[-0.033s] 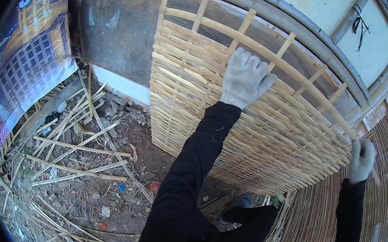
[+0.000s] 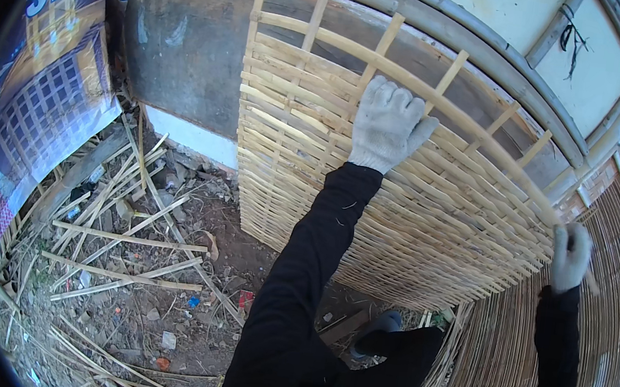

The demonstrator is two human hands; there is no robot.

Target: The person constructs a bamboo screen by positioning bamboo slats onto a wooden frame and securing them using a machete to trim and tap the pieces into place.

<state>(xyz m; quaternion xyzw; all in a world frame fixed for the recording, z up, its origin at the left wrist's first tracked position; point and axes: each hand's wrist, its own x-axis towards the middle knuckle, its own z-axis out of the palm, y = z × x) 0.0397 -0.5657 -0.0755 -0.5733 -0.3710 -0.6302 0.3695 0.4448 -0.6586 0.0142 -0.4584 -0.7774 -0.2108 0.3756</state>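
Noted woven bamboo panel (image 2: 431, 200) at centre, before far dark board (image 2: 188, 57) | saw left hand (image 2: 390, 124) atop panel's upper part, fingertips hidden, cannot tell whether gripping | saw right hand (image 2: 570, 257) curled at panel's right end, cannot tell hold | logged loose strips (image 2: 129, 236) scattered over littered ground (image 2: 135, 323), left.

Woven panel (image 2: 436, 231): straw yellow is being shown in basketweave.
Left glove (image 2: 388, 124), right glove (image 2: 570, 260): off-white is being worn.
Sleeves (image 2: 324, 233): black is being worn.
Banner (image 2: 46, 95): blue is being overlaid by a grid.
Slatted mat (image 2: 506, 353): brown is being finely striped.
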